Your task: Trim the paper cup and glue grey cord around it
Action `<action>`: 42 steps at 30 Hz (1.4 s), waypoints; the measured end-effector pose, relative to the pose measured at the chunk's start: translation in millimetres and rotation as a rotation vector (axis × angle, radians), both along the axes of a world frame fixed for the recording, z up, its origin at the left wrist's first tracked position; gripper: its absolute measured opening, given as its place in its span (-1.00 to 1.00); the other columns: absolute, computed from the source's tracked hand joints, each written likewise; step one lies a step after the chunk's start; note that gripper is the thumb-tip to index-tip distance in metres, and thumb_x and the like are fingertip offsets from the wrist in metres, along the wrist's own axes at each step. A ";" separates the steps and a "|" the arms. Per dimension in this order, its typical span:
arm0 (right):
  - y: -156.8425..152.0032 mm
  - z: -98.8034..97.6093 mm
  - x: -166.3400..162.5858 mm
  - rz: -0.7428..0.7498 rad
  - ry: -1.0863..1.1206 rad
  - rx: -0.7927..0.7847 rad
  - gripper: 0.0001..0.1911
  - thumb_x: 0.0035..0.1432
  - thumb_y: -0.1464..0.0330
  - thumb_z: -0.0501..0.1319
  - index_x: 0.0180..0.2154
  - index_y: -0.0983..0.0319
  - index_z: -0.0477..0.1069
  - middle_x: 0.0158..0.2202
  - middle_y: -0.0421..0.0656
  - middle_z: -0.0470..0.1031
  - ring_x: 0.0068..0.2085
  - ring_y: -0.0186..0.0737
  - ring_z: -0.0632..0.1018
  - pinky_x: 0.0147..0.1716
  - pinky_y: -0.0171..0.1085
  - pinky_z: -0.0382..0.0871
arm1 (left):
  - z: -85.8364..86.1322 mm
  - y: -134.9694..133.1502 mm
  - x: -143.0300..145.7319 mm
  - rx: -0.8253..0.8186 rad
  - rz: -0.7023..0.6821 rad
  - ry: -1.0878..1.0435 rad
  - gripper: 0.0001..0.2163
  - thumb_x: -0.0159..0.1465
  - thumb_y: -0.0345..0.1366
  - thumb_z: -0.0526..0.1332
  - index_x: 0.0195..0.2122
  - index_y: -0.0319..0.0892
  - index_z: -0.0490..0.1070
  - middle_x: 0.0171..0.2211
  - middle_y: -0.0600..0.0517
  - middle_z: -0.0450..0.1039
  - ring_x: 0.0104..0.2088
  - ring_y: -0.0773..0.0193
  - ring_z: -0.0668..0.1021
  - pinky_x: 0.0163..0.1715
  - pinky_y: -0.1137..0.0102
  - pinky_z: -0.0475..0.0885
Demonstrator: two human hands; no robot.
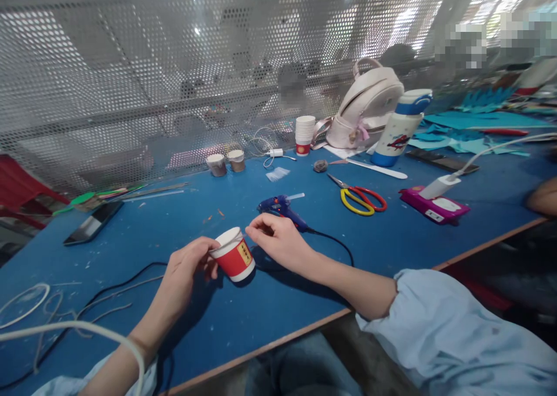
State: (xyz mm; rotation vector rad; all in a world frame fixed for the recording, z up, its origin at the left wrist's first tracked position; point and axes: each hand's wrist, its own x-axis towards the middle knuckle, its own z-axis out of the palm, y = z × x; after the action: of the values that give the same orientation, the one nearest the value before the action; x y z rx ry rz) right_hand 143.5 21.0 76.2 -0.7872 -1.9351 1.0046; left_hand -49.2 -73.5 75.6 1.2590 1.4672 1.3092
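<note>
A red and white paper cup (235, 258) is tilted just above the blue table, with my left hand (187, 268) closed around its rim side. A thin greyish cord (230, 243) appears to run along the cup's upper edge toward my right hand (274, 239). That hand is pinched beside the rim, apparently on the cord's end; the fingertips partly hide it. Just behind my right hand lies a dark blue glue gun (281, 206) with a clear glue stick in its back. Loose grey cord (104, 313) trails over the table at the left.
Scissors (359, 199), a magenta power strip (435, 204) and a bottle (401, 129) stand or lie to the right. Behind are stacked cups (305, 135), a backpack (368, 106) and two small cups (216, 165). A phone (93, 223) lies left; a white cable (87, 325) crosses the left foreground.
</note>
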 end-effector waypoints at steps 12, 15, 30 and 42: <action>-1.8 4.3 9.5 0.084 -0.300 0.003 -0.76 0.29 0.21 0.14 -0.26 0.24 0.44 -0.35 -0.17 0.53 -0.38 -0.28 0.46 -0.38 -0.29 0.28 | 11.3 4.5 10.4 0.046 0.150 0.274 -0.80 0.07 -0.18 0.27 -0.34 -0.17 0.42 -0.58 0.11 0.41 -0.54 0.30 0.45 -0.47 0.41 0.35; -4.5 -1.3 12.1 0.053 -0.285 0.220 -0.77 0.28 0.23 0.16 -0.18 0.26 0.45 -0.14 -0.03 0.54 -0.18 -0.14 0.53 -0.20 -0.17 0.39 | 8.7 5.6 10.5 0.127 0.182 0.367 -0.81 0.09 -0.15 0.27 -0.39 -0.16 0.42 -0.52 0.10 0.41 -0.53 0.32 0.42 -0.49 0.42 0.31; -17.4 -0.7 8.8 0.041 -0.121 0.843 -0.84 0.27 0.46 0.12 -0.29 0.30 0.47 -0.28 -0.07 0.57 -0.27 -0.22 0.49 -0.29 -0.23 0.29 | -2.8 3.9 10.8 0.382 0.130 0.686 -0.91 0.25 -0.30 0.18 -0.34 -0.17 0.43 -0.40 0.06 0.42 -0.43 0.35 0.46 -0.41 0.47 0.35; -5.5 1.1 -8.7 -0.087 -0.246 0.974 -0.65 0.33 0.23 0.12 -0.48 0.25 0.36 -0.47 -0.16 0.46 -0.40 -0.24 0.35 -0.35 -0.22 0.07 | -1.1 2.1 17.8 0.368 0.119 0.717 -0.89 0.25 -0.30 0.16 -0.38 -0.17 0.42 -0.47 0.10 0.42 -0.51 0.37 0.43 -0.47 0.47 0.32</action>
State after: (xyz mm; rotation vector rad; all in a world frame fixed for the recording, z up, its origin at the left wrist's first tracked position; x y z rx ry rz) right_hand 134.8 15.5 77.3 -0.4119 -2.2268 -0.1563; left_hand -31.4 -71.4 74.5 2.0583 1.8503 1.3077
